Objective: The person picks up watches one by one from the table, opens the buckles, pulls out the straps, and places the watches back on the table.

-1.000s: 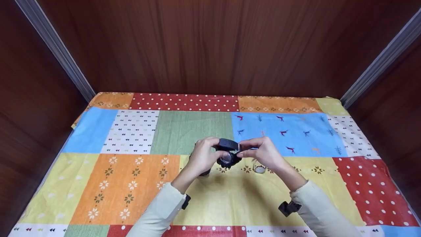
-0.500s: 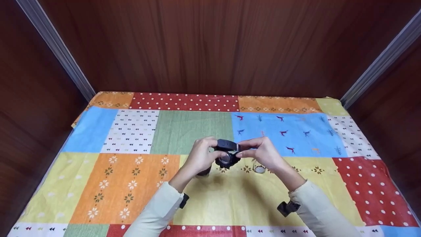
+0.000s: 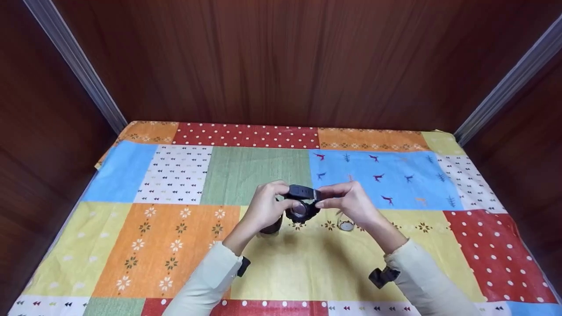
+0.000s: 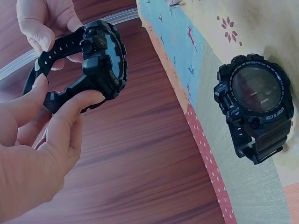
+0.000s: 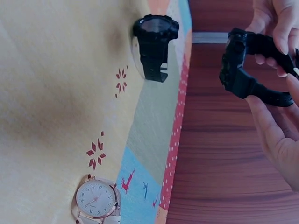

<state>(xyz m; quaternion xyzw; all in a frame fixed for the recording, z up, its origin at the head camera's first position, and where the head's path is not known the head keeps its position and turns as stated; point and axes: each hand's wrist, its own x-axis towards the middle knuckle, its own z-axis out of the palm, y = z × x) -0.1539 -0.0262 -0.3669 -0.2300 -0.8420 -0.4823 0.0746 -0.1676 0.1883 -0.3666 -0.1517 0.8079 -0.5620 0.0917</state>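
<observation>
Pinched by left hand (image 3: 264, 206) and right hand (image 3: 352, 204): black wristwatch (image 3: 300, 211), its strap (image 4: 67, 45) partly covered; left of this wristwatch, sport watch (image 3: 271, 228), half-hidden in head view.

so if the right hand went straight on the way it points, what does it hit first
The held black watch, whose strap the right hand is pinching. Past that, the left hand looks next in line, though depth is hard to judge from the head view.

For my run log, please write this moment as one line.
left hand: grips black watch | right hand: pinches its strap | second black watch: on cloth | white-faced watch: on cloth
</observation>
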